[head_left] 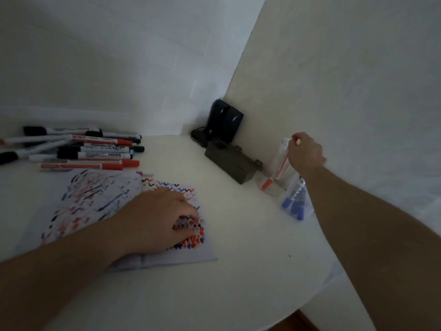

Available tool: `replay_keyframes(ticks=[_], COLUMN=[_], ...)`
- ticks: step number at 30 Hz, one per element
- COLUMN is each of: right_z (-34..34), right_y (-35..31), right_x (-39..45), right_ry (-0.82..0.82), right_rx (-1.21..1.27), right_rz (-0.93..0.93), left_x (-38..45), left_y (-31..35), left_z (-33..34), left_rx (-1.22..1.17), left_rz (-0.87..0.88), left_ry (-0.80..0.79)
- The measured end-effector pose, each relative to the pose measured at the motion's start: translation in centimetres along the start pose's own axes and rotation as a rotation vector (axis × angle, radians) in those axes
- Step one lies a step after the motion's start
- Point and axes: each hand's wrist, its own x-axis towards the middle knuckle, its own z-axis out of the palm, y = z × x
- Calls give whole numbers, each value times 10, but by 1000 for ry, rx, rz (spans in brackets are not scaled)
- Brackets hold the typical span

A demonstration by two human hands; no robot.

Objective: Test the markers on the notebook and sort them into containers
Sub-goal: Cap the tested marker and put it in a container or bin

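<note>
Paper fills the near left of the white round table (238, 283): an open white notebook (167, 244) covered in red, blue and black squiggles. I see my left hand (162, 218) lying on its right page, fingers curled downward with the tips pressing the paper, holding nothing. My right hand (305, 152) reaches out to the far right, by the wall, and pinches the upper end of a white marker with a red cap (278, 170). That marker stands tilted, cap down, inside a clear plastic cup (274, 185). Just beside it, nearer to me, a second clear cup (307, 209) holds blue-capped markers (294, 204). At the far left a loose pile of white markers with red and black caps (78, 149) lies on the table, behind the notebook. A dark grey box (232, 163) sits by the wall, with a black device (225, 120) in the corner behind it.
</note>
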Motion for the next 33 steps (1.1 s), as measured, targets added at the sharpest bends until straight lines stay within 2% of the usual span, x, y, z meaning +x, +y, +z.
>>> replay_keyframes(ticks=[6,9,11,12,14,17,19,21,26,33], right_z=[-4,-9,0,7,19,28,37,50,70,61], right_y=[-8,-35,-65,-82,-117,-151,-160,-163,-151,-147], right_x=[-3,-25,-57,-78,-129,-192,-212,-223,-230,-227], right_ry=[-40,133,170,102,-201,-638,-784,-812,-723,-772], right_rx=[-31,-24,156,251,389,401,335,325,456,488], right_rz=[33,-198,-455,-580,-724,-745,-732,-735,-747,-814], left_x=[-2,-2,-2,-2,-4,-15,-24,-29,-24,-16], left_y=[2,-3,-15,-25,-50,-87,-105,-114,-112,-101], left_z=[-4,-14,-27,-34,-45,-57,-63,-68,-66,-61], left_rx=[-26,-122,-188,-200,-163,8,133,207,335,421], left_rz=[-8,-55,-137,-192,-309,-467,-554,-616,-678,-766], left_ry=[3,17,70,114,202,284,334,342,204,105])
